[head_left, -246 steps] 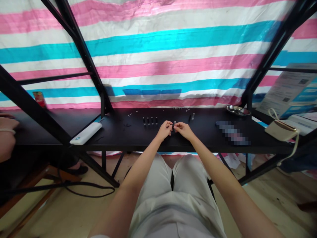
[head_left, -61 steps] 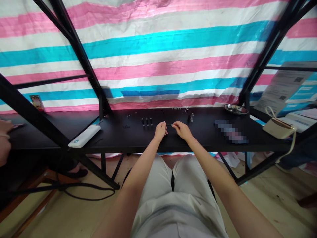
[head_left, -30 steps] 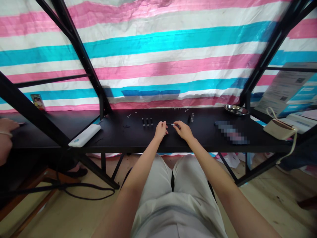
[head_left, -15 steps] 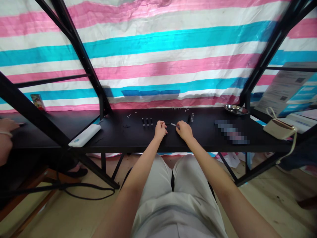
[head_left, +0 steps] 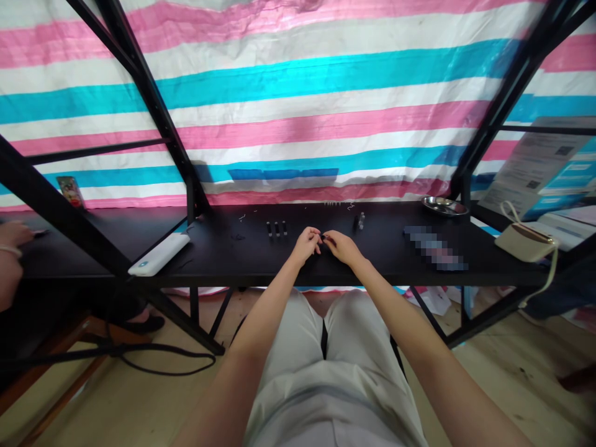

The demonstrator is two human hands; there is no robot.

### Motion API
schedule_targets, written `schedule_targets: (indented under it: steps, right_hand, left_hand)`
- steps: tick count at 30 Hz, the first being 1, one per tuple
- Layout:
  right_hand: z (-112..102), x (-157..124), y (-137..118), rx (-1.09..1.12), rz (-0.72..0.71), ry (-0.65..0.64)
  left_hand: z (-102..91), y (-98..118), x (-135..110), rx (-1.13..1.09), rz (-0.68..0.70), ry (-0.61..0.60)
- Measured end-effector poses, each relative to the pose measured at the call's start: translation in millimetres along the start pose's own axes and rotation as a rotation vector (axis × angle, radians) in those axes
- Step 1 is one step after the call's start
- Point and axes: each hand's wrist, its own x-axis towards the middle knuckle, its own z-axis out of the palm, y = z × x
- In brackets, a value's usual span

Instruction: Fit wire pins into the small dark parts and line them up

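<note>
My left hand (head_left: 308, 244) and my right hand (head_left: 342, 246) meet over the black table, fingertips almost touching. Both are closed in a pinch around a small dark tube (head_left: 323, 237) between them. Most of it is hidden by the fingers, so its exact kind cannot be made out. To the left of my hands stand three short black tubes (head_left: 277, 229) with pale ends, in a row. Beyond my right hand are a dark tube and a clear or silvery tube (head_left: 362, 220), side by side.
A white oblong device (head_left: 161, 254) lies at the left by the black frame. On the right are a round metal dish (head_left: 444, 206), a blurred-out flat item (head_left: 435, 248) and a beige pouch (head_left: 526, 240). Another person's hand (head_left: 16, 234) shows at far left.
My hands have come closer together. The thin grey piece that showed between them half a second ago is now covered by the fingers.
</note>
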Motion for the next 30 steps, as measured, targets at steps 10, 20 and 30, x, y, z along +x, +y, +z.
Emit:
schedule_targets:
  steps: [10, 20, 30]
  right_hand:
    - [-9, 14, 34, -0.037, 0.473, 0.259]
    - [-41, 20, 68, -0.257, 0.676, 0.153]
    - [-42, 18, 75, -0.318, 0.658, 0.065]
  left_hand:
    - [-1.7, -8, 6, 0.004, -0.012, 0.085]
    - [-3.4, -15, 8, 0.028, 0.011, 0.079]
    - [-4.0, -17, 8, 0.042, 0.022, 0.077]
